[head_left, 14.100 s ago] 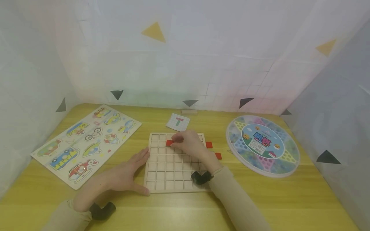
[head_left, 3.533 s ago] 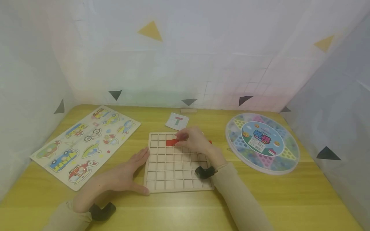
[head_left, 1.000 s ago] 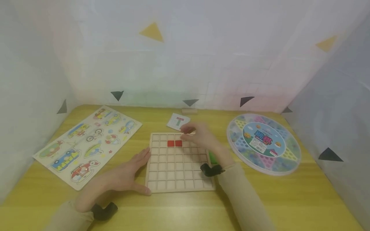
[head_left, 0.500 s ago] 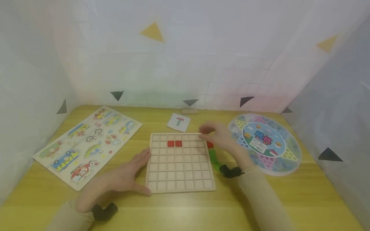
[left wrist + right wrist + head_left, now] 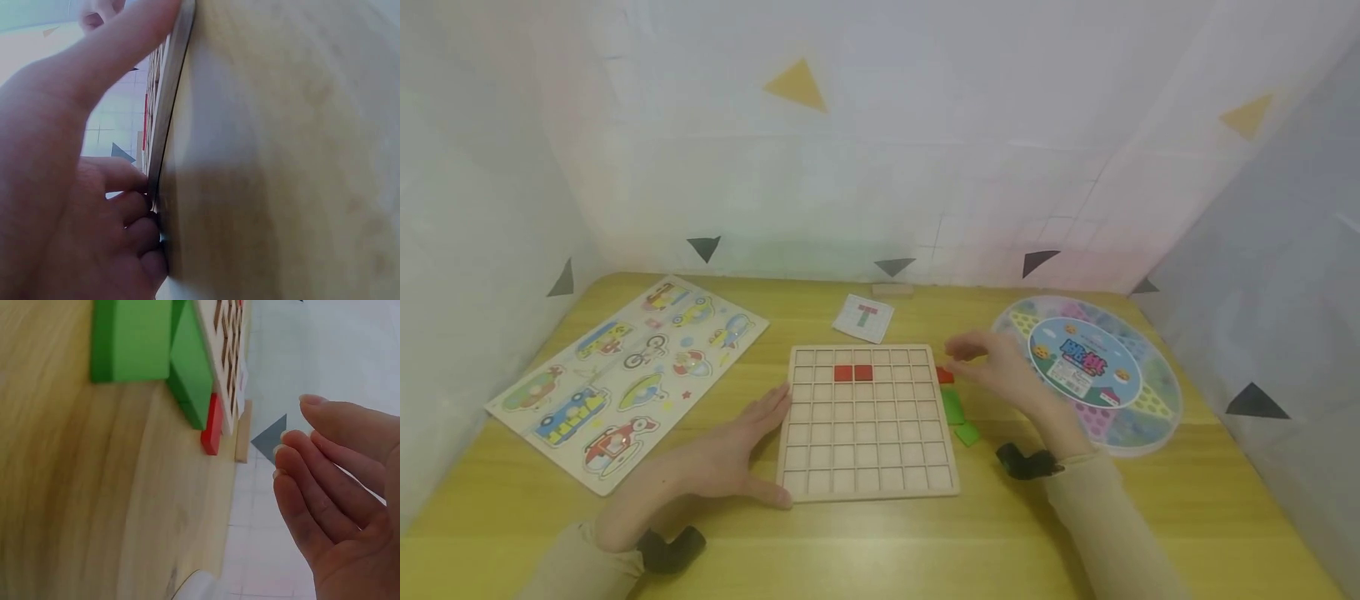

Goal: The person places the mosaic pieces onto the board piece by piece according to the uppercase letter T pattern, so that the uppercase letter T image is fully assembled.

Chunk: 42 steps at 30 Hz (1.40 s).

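A wooden grid board (image 5: 867, 457) lies on the table with two red square tiles (image 5: 853, 373) side by side in its second row from the top. My left hand (image 5: 718, 454) rests against the board's left edge, fingers stretched, thumb at the near-left corner; the left wrist view shows the board's edge (image 5: 165, 106) between thumb and fingers. My right hand (image 5: 1000, 371) hovers beyond the board's right side, fingers loosely bent, holding nothing. Just under its fingertips is another red tile (image 5: 945, 376). Green tiles (image 5: 952, 407) lie nearer me, also seen as green blocks (image 5: 140, 340) in the right wrist view.
Behind the board lies a card (image 5: 863, 318) with a red-and-green T, near a small wooden block (image 5: 892, 291). On the left is a vehicle picture puzzle (image 5: 632, 375). A round Chinese checkers box (image 5: 1086, 375) sits right, close to my right forearm. White sheets surround the table.
A second red tile now sits next to the first on the board. My right hand has let go of it and moved right, off the board, uncovering the green tiles. My left hand stays put.
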Each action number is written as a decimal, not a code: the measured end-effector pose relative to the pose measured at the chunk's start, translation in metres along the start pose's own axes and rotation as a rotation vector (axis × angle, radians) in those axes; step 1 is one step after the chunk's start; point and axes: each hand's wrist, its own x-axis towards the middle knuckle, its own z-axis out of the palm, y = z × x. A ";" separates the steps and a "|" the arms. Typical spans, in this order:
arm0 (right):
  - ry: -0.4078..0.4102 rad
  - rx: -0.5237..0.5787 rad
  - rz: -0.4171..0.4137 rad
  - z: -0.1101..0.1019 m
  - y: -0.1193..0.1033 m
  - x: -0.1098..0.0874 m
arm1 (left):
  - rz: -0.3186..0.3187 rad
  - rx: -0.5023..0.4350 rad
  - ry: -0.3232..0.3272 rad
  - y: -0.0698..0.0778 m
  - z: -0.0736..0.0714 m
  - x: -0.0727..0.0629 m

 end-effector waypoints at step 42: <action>-0.064 -0.116 0.006 0.015 0.015 0.000 | -0.013 0.000 -0.003 0.001 -0.001 0.000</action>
